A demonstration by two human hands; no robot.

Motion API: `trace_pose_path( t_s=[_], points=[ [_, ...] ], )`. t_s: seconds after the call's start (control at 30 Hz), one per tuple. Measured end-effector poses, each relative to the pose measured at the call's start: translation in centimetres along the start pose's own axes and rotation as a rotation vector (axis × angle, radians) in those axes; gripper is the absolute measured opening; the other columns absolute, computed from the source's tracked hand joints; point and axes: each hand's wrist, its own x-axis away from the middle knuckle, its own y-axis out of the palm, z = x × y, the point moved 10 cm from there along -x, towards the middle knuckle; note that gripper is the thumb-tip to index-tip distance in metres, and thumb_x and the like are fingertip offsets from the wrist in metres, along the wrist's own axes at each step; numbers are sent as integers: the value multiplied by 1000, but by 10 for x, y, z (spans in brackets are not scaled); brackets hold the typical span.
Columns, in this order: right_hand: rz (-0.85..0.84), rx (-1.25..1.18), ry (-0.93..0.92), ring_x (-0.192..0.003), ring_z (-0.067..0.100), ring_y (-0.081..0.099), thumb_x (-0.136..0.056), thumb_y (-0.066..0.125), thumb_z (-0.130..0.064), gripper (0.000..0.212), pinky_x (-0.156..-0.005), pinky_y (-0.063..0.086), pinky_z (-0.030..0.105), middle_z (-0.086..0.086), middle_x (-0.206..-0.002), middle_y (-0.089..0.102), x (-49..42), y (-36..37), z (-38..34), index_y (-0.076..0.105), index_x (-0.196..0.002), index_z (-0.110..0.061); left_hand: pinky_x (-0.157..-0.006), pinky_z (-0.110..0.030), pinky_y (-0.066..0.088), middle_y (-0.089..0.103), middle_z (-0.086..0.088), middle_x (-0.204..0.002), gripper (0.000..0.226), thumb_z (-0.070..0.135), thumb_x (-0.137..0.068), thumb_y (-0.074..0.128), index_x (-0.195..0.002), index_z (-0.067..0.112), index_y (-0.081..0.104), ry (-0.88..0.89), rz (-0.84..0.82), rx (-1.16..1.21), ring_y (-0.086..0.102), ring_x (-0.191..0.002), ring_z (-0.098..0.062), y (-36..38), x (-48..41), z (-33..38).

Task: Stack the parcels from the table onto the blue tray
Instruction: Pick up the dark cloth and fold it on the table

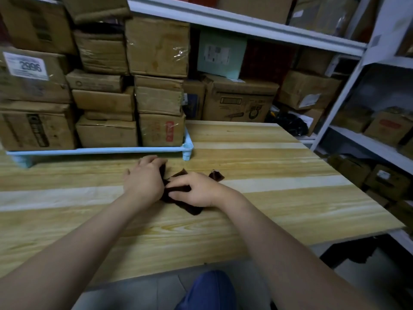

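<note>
In the upper left of the frame, brown cardboard parcels [105, 97] stand stacked several layers high on the blue tray [100, 150], which rests on the far part of a pale wooden table [279, 166]. At centre, just in front of the tray, the left hand [145, 179] curls its fingers round one end of a crumpled dark brown cloth [192, 209] on the table. The right hand [197, 190] pinches the same cloth with bent fingers. Just right of it lies a small dark scrap [216, 176]. At the right edge, white shelving [342, 95] holds more boxes.
</note>
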Motion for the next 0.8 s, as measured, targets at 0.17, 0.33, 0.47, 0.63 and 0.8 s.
trace_pose_path(
  t_s=[0.17, 0.33, 0.47, 0.63, 0.8],
  points=[
    [-49, -152, 0, -133, 9, 46, -93, 64, -45, 53, -112, 38, 33, -14, -148, 49, 0, 0, 6, 47, -143, -44, -101, -44, 43, 61, -3, -128, 45, 18, -87, 55, -126, 38, 58, -68, -137, -102, 56, -117, -27, -1, 5, -19],
    [96, -157, 165, -139, 12, 42, -88, 54, -67, 65, -115, 32, 33, -13, -150, 46, 10, -26, 37, 44, -147, -41, -102, -43, 42, 55, -8, -131, 45, 19, -88, 52, -131, 30, 55, -157, -139, -249, 47, -124, -33, -9, 6, -39],
    [169, 120, 352, -115, 19, 58, -97, 55, -49, 45, -97, 45, 31, -1, -121, 65, 21, -37, 54, 62, -133, -22, -100, -41, 40, 51, -12, -135, 40, 25, -91, 56, -130, 20, 53, -239, -140, -321, 39, -127, -34, -18, 15, -46],
    [305, 12, 357, -100, 14, 63, -97, 59, -40, 19, -87, 49, 31, -8, -102, 71, 34, -53, 49, 73, -96, -26, -109, -40, 32, 40, -9, -136, 41, 28, -85, 64, -124, 27, 54, -185, -106, -257, 33, -128, -31, -33, 19, -40],
    [530, -145, 282, -77, 8, 53, -102, 51, -31, 19, -63, 37, 22, -11, -79, 56, 44, -81, 33, 63, -100, -17, -119, -51, 12, 60, 5, -102, 20, 25, -84, 63, -98, 27, 48, -26, -225, 53, 51, -110, -21, -29, 24, -20]
  ],
)
